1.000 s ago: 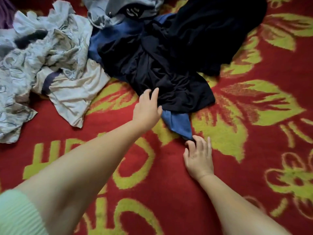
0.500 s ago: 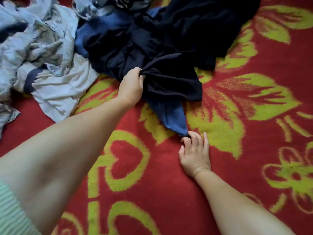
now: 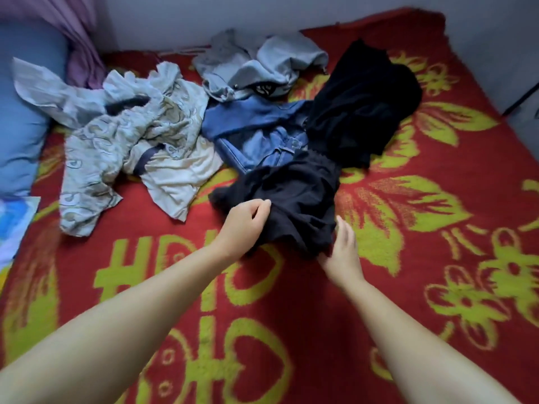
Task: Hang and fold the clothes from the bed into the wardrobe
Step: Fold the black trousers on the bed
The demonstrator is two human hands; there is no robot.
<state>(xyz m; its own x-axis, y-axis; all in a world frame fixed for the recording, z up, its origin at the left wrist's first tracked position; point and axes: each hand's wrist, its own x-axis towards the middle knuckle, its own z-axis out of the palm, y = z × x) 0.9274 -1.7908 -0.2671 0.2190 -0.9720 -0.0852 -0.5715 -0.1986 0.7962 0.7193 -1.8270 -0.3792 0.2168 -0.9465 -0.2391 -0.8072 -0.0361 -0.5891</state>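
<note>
A crumpled black garment (image 3: 294, 199) lies on the red and yellow bedcover (image 3: 437, 258), pulled toward me. My left hand (image 3: 245, 221) grips a bunch of its cloth at the left side. My right hand (image 3: 341, 249) sits at its lower right edge, fingers straight along the cloth and the thumb side hidden under the hem. Behind it lie blue denim (image 3: 262, 147), a second black garment (image 3: 364, 106), a grey garment (image 3: 256, 68) and pale patterned clothes (image 3: 125, 141).
A blue pillow (image 3: 20, 112) and purple cloth (image 3: 73, 33) are at the far left by the wall. A light blue printed item (image 3: 14, 223) lies at the bed's left edge. The bedcover's near half shows bare pattern.
The view has pulled back, showing the whole pile. My left hand has dragged the black garment nearer, uncovering the denim. My right hand has moved from the bedcover to the garment's right edge.
</note>
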